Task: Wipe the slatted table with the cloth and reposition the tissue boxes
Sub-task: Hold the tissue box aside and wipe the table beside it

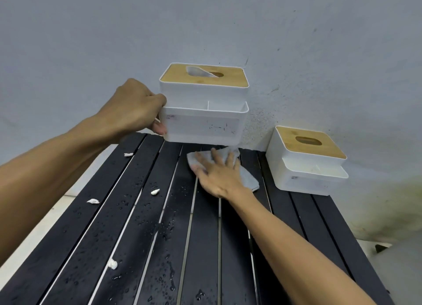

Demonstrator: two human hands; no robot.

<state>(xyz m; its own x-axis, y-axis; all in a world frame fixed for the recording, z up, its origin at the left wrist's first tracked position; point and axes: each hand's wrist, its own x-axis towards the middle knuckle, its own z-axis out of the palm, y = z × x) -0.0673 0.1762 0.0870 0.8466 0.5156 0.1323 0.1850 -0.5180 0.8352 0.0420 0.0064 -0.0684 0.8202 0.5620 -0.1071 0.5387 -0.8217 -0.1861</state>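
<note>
Two white tissue boxes with wooden lids are showing at the far end of the dark slatted table (201, 247), against a grey wall (296, 42). The left hand (137, 106) is gripping the left end of the first tissue box (203, 113), fingers curled around its side, holding it lifted clear of the slats; a tissue is poking from its lid slot. The second tissue box (308, 167) is sitting on the table's far right corner, well apart from the first. The right hand (219, 174) is pressing flat, fingers spread, on one grey cloth (247, 179), which is lying on the slats just below the raised box. Four small white tissue scraps are lying on the left part of the table: one (128, 154) near the far edge, two (155, 192) (93, 201) around the middle, and one (112, 264) nearer the camera. Water droplets (159, 227) are scattering across the middle slats. The two hands are apart, each occupied.
</note>
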